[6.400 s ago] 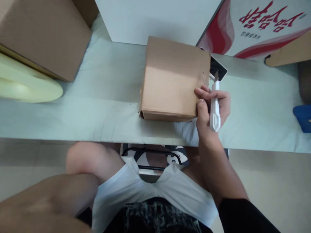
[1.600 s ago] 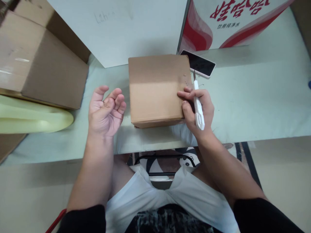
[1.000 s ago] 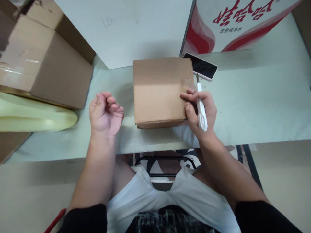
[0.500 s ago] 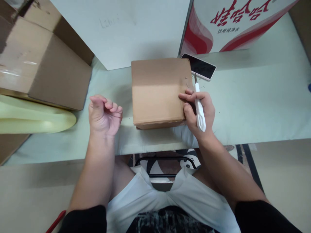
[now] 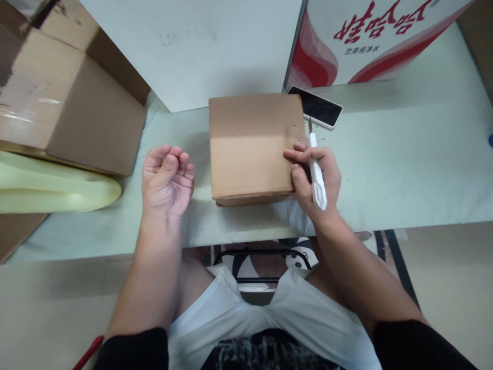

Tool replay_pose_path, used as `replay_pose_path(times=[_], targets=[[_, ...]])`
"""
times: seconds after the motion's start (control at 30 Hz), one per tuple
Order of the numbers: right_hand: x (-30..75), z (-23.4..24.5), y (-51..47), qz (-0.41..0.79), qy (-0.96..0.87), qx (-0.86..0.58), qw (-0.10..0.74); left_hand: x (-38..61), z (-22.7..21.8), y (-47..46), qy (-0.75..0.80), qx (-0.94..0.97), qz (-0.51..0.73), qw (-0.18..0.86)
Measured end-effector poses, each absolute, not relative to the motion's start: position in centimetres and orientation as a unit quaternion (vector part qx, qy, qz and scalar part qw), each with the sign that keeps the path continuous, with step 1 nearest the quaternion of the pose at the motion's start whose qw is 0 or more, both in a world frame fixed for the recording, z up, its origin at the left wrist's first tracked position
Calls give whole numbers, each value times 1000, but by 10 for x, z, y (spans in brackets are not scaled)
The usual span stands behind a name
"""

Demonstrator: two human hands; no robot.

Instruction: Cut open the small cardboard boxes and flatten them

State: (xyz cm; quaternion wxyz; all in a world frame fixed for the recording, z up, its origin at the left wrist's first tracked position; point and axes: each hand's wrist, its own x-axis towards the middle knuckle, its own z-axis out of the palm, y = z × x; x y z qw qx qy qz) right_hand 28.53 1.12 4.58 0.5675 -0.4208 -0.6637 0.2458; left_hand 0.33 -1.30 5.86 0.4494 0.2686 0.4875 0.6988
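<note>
A small closed cardboard box [image 5: 250, 144] rests on the pale green cloth in front of me. My right hand [image 5: 318, 177] grips a white utility knife [image 5: 317, 180], its blade pointing away from me past the box's right edge. Some fingers of that hand touch the box's top and right side. To the left of the box and apart from it, my left hand [image 5: 168, 180] is turned palm up. Its fingers are curled, with the thumb against them, and nothing shows in it.
A phone [image 5: 318, 107] lies behind the box's right corner. A large white box [image 5: 200, 51] and a red-and-white printed carton [image 5: 358, 46] stand at the back. Brown cartons [image 5: 96, 113] and a yellow rounded object [image 5: 57, 185] occupy the left side.
My left thumb has folded inward over the palm to meet the curled fingers. The right hand, the knife and the box stay where they were.
</note>
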Motion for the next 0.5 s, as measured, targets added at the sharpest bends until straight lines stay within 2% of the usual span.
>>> replay_pose_path(times=[0.5], targets=[[287,44,11,262,-659,-427,561,5,59,-9,494,245,705,445]])
